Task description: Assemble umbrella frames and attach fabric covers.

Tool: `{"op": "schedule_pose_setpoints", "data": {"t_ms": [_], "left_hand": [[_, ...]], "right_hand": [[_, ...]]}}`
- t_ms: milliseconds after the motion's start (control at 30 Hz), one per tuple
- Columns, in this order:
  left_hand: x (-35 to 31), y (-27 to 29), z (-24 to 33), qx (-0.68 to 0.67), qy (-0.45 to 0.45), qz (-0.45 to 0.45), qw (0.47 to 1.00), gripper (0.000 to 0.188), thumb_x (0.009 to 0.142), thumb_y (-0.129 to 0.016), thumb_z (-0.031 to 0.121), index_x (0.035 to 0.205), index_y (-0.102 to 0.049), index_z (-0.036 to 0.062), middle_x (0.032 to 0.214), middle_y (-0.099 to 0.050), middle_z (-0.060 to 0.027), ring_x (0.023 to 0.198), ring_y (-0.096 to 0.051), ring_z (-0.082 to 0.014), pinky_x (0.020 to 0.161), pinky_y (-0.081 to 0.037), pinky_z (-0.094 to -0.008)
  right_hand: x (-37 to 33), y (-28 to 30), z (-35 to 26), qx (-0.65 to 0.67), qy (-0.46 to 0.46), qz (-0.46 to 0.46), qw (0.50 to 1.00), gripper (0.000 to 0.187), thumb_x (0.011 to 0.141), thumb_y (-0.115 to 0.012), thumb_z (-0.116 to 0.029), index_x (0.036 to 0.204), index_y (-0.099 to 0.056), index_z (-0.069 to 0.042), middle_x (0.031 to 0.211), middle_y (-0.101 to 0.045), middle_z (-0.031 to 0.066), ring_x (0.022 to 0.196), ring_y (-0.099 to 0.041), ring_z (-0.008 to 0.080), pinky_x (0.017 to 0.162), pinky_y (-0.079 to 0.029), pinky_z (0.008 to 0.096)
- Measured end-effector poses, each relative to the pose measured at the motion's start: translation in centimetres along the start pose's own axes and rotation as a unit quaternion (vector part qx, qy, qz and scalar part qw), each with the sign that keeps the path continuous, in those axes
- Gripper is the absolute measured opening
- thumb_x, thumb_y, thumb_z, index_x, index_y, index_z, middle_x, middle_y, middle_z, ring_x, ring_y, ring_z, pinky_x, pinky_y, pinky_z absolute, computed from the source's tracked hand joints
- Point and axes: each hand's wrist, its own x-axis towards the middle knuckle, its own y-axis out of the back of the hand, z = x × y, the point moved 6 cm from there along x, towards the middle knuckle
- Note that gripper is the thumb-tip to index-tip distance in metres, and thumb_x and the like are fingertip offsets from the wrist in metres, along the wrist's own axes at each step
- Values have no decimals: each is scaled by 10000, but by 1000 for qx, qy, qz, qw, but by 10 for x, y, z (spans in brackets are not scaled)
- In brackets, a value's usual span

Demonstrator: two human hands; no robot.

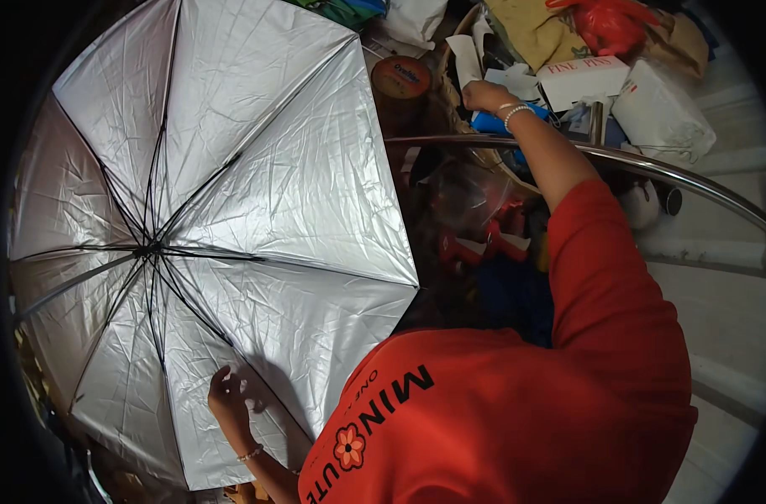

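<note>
A wide-open umbrella [273, 206] with a silver lining and thin dark ribs fills the left side. Its ribs meet at a dark hub [150, 250], and a curved shaft runs from there toward the left edge. In front of a lower panel is my left hand [229, 399], its fingers bent but apart, with nothing visible in them. My right hand [484, 97] reaches far forward over a cluttered basket [443, 80]. Its fingers are closed beside white papers and a blue item [492, 123]; what they hold, if anything, is hidden.
A curved metal rail [668, 167] passes beneath my right forearm. Around the basket are a white box [584, 80], a red plastic bag [610, 25], a white wrapped package [664, 109] and a round brown tin [401, 77]. Red-and-white items [507, 242] sit below the rail.
</note>
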Motion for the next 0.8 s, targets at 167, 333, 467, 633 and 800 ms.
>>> {"op": "schedule_pose_setpoints", "data": {"t_ms": [167, 333, 467, 633, 800], "left_hand": [[-13, 8, -4, -8, 27, 1, 1000, 282, 776, -548, 57, 1046, -597, -10, 644, -547, -32, 489, -411, -93, 429, -341, -225], [-19, 7, 3, -3, 74, -10, 997, 287, 780, -556, 66, 1054, -597, -10, 623, -517, -17, 485, -386, -82, 426, -321, -218], [-19, 4, 8, -2, 83, -16, 996, 286, 785, -561, 74, 1057, -598, -8, 609, -497, -8, 487, -375, -76, 437, -316, -213], [-17, 1, 9, -5, 60, -26, 998, 281, 795, -565, 89, 1057, -600, -5, 599, -481, -3, 490, -365, -72, 457, -315, -206], [-18, -1, 9, 0, 44, -22, 999, 279, 799, -568, 97, 1055, -601, -7, 597, -482, -4, 496, -361, -70, 471, -317, -201]], "right_hand": [[1, -10, 4, -20, -38, -2, 999, 93, 744, -526, -119, 812, -564, -68, 647, -548, 46, 570, -473, 214, 532, -391, 345], [7, -30, 11, -43, -68, -25, 996, 115, 747, -524, -118, 833, -573, -58, 680, -563, 56, 608, -495, 222, 554, -405, 353], [5, -40, 13, -52, -79, -41, 995, 133, 749, -522, -117, 849, -580, -51, 706, -575, 64, 639, -514, 229, 573, -417, 359], [5, -45, 15, -60, -83, -64, 993, 155, 752, -520, -116, 869, -589, -41, 740, -590, 74, 677, -537, 237, 595, -431, 367], [3, -50, 14, -70, -81, -87, 990, 177, 755, -519, -115, 889, -599, -32, 773, -605, 85, 715, -560, 245, 618, -445, 374]]}}
